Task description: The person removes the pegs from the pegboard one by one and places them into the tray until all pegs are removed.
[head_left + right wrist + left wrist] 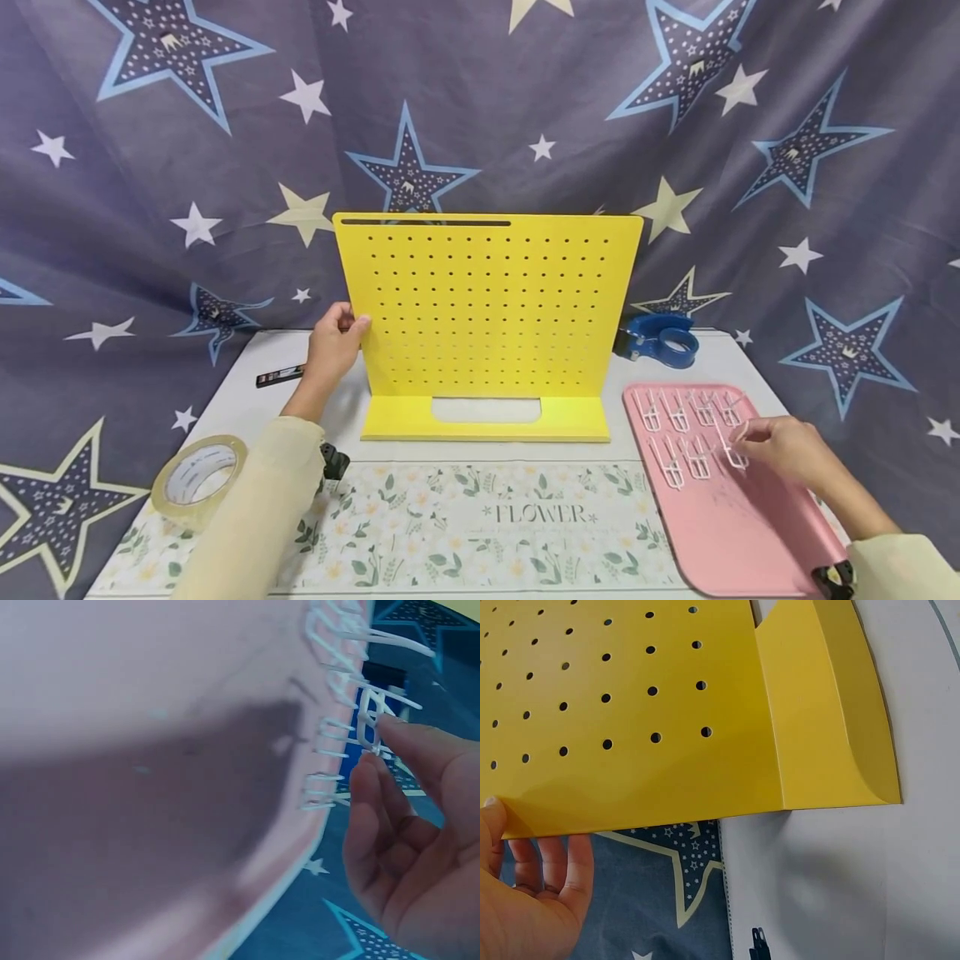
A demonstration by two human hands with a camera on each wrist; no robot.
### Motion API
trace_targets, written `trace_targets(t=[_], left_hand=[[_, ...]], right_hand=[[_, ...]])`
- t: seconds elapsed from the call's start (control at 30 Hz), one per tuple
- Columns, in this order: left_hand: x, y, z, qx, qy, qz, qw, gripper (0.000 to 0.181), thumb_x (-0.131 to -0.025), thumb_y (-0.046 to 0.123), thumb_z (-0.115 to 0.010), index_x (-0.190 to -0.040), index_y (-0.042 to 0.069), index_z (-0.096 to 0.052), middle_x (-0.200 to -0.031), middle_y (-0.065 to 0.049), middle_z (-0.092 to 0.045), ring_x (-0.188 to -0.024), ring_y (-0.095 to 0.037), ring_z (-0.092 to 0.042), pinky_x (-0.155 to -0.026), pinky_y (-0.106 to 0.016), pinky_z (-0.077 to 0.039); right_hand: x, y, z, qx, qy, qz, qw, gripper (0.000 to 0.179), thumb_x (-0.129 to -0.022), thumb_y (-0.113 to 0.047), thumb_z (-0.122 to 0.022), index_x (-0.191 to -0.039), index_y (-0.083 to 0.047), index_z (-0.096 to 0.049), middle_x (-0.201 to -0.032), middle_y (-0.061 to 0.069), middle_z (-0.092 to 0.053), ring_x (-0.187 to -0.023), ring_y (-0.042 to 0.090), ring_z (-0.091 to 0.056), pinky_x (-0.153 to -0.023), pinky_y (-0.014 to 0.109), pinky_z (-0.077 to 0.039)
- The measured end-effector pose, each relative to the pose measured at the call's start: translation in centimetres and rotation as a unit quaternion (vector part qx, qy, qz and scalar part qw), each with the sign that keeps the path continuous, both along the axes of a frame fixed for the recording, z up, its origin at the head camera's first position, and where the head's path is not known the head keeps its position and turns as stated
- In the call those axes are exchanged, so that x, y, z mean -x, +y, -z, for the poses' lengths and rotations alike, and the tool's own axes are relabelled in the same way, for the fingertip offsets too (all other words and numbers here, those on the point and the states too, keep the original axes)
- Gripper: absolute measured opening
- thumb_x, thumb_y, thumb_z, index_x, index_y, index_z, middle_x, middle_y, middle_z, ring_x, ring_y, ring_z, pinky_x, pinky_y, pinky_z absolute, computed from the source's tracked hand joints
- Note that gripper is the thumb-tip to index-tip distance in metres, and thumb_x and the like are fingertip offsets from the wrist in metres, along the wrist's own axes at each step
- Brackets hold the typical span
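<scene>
A yellow pegboard (487, 325) stands upright on its base at the middle of the table, its rows of holes bare. My left hand (333, 354) grips the board's left edge. In the left wrist view the thumb lies on the front face and the fingers (577, 870) reach behind. Over the pink tray (735, 542) on the right, my right hand (787, 450) pinches a white pegboard hook (369, 724) between thumb and fingertips. Several more white hooks (678, 412) lie in two rows in the tray's far half.
Behind the board's right side sits a blue tape dispenser (663, 340). A roll of clear tape (198, 475) lies at the left, with a slim black object (279, 376) beyond it. A flower-print mat (525, 508) covers the table's front. A star-patterned cloth (480, 100) hangs behind.
</scene>
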State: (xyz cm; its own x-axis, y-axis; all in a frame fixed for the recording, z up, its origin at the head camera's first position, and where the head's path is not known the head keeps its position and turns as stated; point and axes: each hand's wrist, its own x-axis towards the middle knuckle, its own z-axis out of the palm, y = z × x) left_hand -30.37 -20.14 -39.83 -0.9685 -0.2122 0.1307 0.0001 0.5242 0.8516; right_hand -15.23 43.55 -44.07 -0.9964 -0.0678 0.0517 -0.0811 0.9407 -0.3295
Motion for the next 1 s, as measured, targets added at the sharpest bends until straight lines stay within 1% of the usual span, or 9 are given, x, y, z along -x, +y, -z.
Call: trace_targets(t=[0.13,0.27,0.4,0.53,0.6,0.73,0.8,0.9,1.0], left_hand=[[0.0,0.0,0.0,0.003,0.004,0.004,1.0,0.024,-0.105,0.031,-0.056,-0.12,0.011,-0.053,-0.101,-0.005,-0.054,-0.087,-0.018,-0.054,-0.07,-0.023,-0.049],[0.0,0.1,0.1,0.006,0.006,0.008,0.9999,0.025,-0.105,0.03,-0.056,-0.12,0.01,-0.054,-0.101,-0.006,-0.054,-0.088,-0.019,-0.053,-0.07,-0.023,-0.048],[0.1,0.2,0.1,0.01,0.005,0.009,0.9999,0.026,-0.105,0.031,-0.056,-0.12,0.011,-0.054,-0.101,-0.006,-0.053,-0.087,-0.019,-0.052,-0.069,-0.024,-0.047],[0.1,0.4,0.1,0.011,0.0,0.008,0.9999,0.026,-0.105,0.031,-0.056,-0.121,0.012,-0.054,-0.1,-0.006,-0.053,-0.086,-0.02,-0.052,-0.07,-0.025,-0.046],[0.1,0.4,0.1,0.011,0.0,0.007,0.9999,0.026,-0.105,0.031,-0.056,-0.122,0.011,-0.054,-0.1,-0.006,-0.053,-0.086,-0.019,-0.052,-0.07,-0.025,-0.047],[0.0,0.5,-0.2,0.014,-0.004,0.009,0.9999,0.026,-0.105,0.031,-0.056,-0.122,0.011,-0.054,-0.101,-0.006,-0.053,-0.087,-0.02,-0.053,-0.071,-0.025,-0.048],[-0.1,0.4,-0.3,0.014,-0.007,0.013,0.9998,0.027,-0.105,0.032,-0.056,-0.122,0.01,-0.054,-0.101,-0.006,-0.052,-0.089,-0.02,-0.053,-0.072,-0.026,-0.049],[-0.4,0.3,-0.6,0.015,-0.016,0.022,0.9995,0.029,-0.106,0.032,-0.055,-0.123,0.01,-0.052,-0.103,-0.007,-0.052,-0.092,-0.021,-0.053,-0.077,-0.029,-0.051],[-0.8,0.0,-1.0,0.017,-0.028,0.033,0.9989,0.035,-0.105,0.034,-0.054,-0.128,0.009,-0.05,-0.113,-0.011,-0.056,-0.102,-0.026,-0.057,-0.086,-0.035,-0.051]], right_hand=[[0.0,0.2,1.3,-0.003,-0.004,-0.013,0.9999,0.01,-0.084,-0.029,-0.081,-0.077,-0.026,-0.073,-0.067,-0.013,-0.069,-0.064,-0.002,-0.049,-0.067,0.031,-0.043],[0.0,0.4,2.1,0.004,-0.017,-0.013,0.9998,0.009,-0.085,-0.025,-0.079,-0.078,-0.024,-0.073,-0.067,-0.012,-0.068,-0.062,0.001,-0.046,-0.064,0.027,-0.04],[-0.1,0.6,2.6,0.002,-0.022,-0.012,0.9997,0.008,-0.085,-0.023,-0.079,-0.079,-0.022,-0.073,-0.066,-0.012,-0.066,-0.061,0.002,-0.047,-0.062,0.025,-0.04],[-0.2,0.7,2.8,0.007,-0.027,-0.013,0.9995,0.006,-0.084,-0.021,-0.079,-0.082,-0.018,-0.075,-0.065,-0.011,-0.065,-0.061,0.003,-0.046,-0.061,0.024,-0.039],[-0.2,0.7,2.7,0.013,-0.034,-0.012,0.9993,0.006,-0.085,-0.021,-0.079,-0.083,-0.017,-0.076,-0.065,-0.01,-0.064,-0.06,0.003,-0.046,-0.06,0.024,-0.038],[-0.4,0.6,2.2,0.021,-0.053,-0.015,0.9983,0.003,-0.084,-0.018,-0.078,-0.086,-0.018,-0.076,-0.071,-0.008,-0.068,-0.063,0.002,-0.047,-0.061,0.023,-0.039],[-0.4,0.6,1.8,0.021,-0.066,-0.023,0.9974,0.006,-0.083,-0.018,-0.078,-0.088,-0.018,-0.076,-0.075,-0.008,-0.069,-0.065,0.001,-0.049,-0.062,0.023,-0.041],[-0.4,0.9,0.9,0.0,-0.059,-0.031,0.9978,0.012,-0.082,-0.017,-0.078,-0.094,-0.018,-0.076,-0.08,-0.007,-0.071,-0.07,0.003,-0.055,-0.064,0.026,-0.044],[-0.3,1.4,-0.5,-0.019,-0.034,-0.026,0.9989,0.019,-0.082,-0.018,-0.077,-0.1,-0.012,-0.075,-0.085,-0.001,-0.074,-0.075,0.011,-0.064,-0.066,0.033,-0.048]])
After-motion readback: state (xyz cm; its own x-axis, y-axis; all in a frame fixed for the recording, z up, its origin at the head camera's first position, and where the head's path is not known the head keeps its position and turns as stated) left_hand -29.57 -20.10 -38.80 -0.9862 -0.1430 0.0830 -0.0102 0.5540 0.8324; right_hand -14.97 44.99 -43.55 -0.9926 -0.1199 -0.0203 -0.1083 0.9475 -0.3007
